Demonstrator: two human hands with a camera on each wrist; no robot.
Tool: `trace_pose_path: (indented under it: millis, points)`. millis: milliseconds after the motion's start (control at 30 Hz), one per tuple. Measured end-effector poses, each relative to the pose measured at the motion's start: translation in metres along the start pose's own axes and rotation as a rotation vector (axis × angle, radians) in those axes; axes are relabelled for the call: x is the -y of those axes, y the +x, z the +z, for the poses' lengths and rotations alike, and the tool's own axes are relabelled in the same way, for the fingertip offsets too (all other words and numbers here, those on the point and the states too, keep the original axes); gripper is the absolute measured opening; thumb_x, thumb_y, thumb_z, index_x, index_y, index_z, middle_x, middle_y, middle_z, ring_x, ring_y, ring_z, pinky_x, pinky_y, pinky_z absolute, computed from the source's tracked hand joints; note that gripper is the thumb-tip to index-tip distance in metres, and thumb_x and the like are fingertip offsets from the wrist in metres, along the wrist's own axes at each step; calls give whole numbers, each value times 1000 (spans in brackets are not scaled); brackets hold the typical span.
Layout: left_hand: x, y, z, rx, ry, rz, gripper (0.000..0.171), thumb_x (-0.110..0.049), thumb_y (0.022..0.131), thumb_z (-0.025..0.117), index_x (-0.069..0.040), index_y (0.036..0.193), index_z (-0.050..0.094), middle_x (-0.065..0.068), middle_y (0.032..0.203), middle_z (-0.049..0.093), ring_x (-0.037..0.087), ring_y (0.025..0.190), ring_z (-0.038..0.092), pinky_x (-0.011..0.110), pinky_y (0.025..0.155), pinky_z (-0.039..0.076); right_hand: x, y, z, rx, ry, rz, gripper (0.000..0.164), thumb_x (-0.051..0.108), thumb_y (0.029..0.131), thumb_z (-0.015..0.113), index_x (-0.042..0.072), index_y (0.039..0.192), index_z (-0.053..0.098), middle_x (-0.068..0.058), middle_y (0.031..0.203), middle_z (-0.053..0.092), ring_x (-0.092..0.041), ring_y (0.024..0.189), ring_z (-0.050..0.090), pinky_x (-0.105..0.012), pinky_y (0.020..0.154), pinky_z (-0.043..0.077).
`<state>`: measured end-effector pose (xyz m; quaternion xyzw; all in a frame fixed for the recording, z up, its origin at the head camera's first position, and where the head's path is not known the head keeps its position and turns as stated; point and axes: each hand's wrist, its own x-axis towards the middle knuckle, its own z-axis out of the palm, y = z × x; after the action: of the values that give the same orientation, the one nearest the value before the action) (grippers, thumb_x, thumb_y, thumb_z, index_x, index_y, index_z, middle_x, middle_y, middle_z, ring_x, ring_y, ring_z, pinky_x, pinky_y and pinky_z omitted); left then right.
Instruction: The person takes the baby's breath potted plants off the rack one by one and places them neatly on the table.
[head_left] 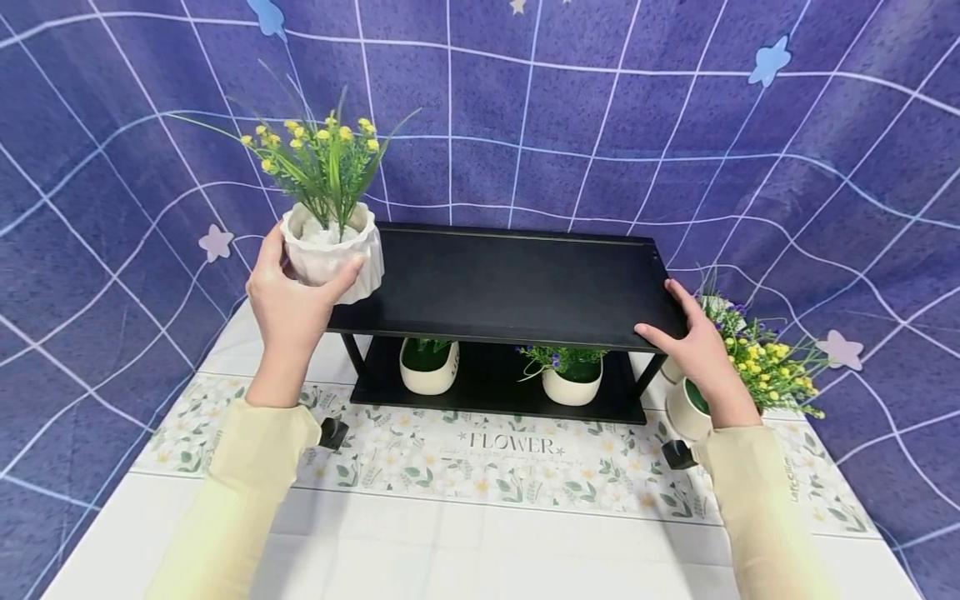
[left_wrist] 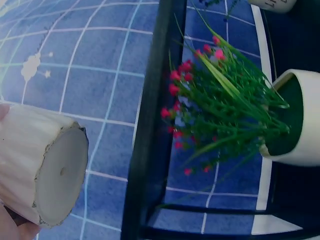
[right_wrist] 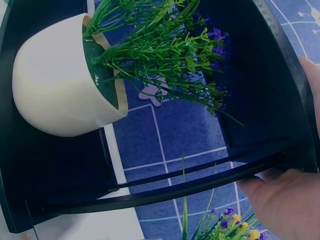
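Note:
My left hand holds a white ribbed flowerpot with yellow artificial flowers, thumb and fingers on opposite sides. The pot is upright over the left end of a black two-tier shelf; its bare underside shows in the left wrist view. At the shelf's front right corner, my right hand grips the top board, thumb on its surface and fingers along the right edge. On the lower tier stand two cream pots: the left one has red flowers in the left wrist view, the right one purple flowers.
Right of the shelf, beside my right forearm, stand more potted plants, among them a cream pot and yellow flowers. A floral FLOWER-printed runner crosses the white table. Behind hangs a purple-blue gridded cloth.

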<state>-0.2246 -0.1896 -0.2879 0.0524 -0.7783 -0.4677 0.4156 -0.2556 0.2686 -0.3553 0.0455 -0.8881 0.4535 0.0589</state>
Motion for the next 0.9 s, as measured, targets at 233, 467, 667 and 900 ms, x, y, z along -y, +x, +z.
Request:
trace_pose_path:
  millis: [233,467,667,900]
  points:
    - [12,4,-7,-42,21,-44,77,-30,64,89,-20,133,58,6,126,65,15,107,61,10,86,42,-1,0,0,5,10,8,90,40,87,70,21,157,16,-8,163,18,-35,149,16,-55,119,16]
    - [26,10,-17,-81,53,-104,74,-34,63,88,-24,131,59,2,124,66,6,104,59,10,85,43,1,-1,0,11,8,13,90,40,87,70,21,157,16,-9,163,18,-36,149,16,-56,119,16]
    - [41,13,-23,-124,108,-155,72,-36,63,88,-26,129,61,2,120,67,0,97,55,9,79,40,1,-2,-1,14,0,22,90,41,88,70,22,157,16,-11,163,17,-38,149,16,-57,118,16]
    - [58,12,-26,-196,94,-162,73,-38,64,87,-28,130,59,0,122,66,5,107,57,15,89,43,2,-1,-1,20,-1,29,88,42,88,69,24,157,16,-13,163,14,-40,148,16,-59,117,18]
